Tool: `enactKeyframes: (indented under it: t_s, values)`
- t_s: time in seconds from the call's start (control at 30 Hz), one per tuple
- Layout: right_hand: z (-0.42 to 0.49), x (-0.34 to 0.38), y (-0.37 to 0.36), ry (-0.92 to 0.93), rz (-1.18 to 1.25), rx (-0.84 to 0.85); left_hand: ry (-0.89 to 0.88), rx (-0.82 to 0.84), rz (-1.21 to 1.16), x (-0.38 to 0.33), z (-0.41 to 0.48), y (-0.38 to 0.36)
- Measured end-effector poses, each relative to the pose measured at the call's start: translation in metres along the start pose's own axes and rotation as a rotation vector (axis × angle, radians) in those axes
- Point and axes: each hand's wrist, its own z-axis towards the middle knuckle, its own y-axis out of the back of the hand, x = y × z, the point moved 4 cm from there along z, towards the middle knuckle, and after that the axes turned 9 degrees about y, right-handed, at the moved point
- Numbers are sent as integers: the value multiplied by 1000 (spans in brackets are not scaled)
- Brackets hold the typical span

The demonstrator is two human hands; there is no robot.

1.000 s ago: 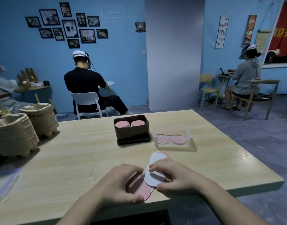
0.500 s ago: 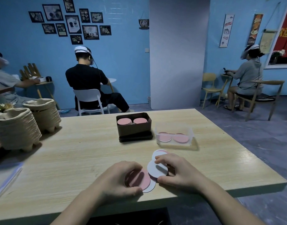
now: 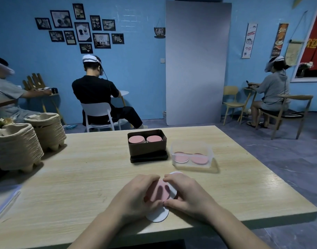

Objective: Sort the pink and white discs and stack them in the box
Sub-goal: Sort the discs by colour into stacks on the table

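1. Left hand (image 3: 136,196) and right hand (image 3: 188,194) were together at the near edge of the table (image 3: 82,177), fingertips almost meeting.
2. Grip: both hands had fingers curled round one pink disc (image 3: 158,193), left on its left rim, right on its right rim. As I read it, both were holding it. I couldn't tell whether the right hand also caught the white layer underneath.
3. A near white disc (image 3: 157,215) stuck out below the hands, flat on the table. A far white disc (image 3: 176,174) peeked out just beyond the right fingertips.
4. Targets: the brown box (image 3: 147,150) lay far of the grip, almost straight ahead and slightly left, showing two pink-topped stacks. The clear tub (image 3: 191,165) lay far-right with two pink discs low inside.
5. Deciding relation: the disc was round, so there was no long axis to line up. Only direction mattered. My call: the left hand had the shorter line to the brown box and the right hand to the tub.
6. Risk, as I judged it: lifting the pink disc could drag a white one along.
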Motion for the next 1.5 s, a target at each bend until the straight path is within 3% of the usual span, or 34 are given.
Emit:
enactKeyframes:
  t_s: [0.23, 0.5, 0.87, 1.23, 1.5]
  values:
    - [-5, -4, -3, 54, -34, -36, -41, -31, -81, 5, -1, -5]
    - [-10, -5, 10, -26, 104, -224, -48, -136, -176, 5, -6, 6]
    - [-8, -1, 6, 3, 86, -170, -140, -128, -225, 0, -4, 2]
    - [-9, -4, 5, 45, 76, -196, -99, -78, -189, 10, -1, -11]
    - [-5, -7, -1, -3, 31, -64, -181, -113, -137, 6, -3, -10]
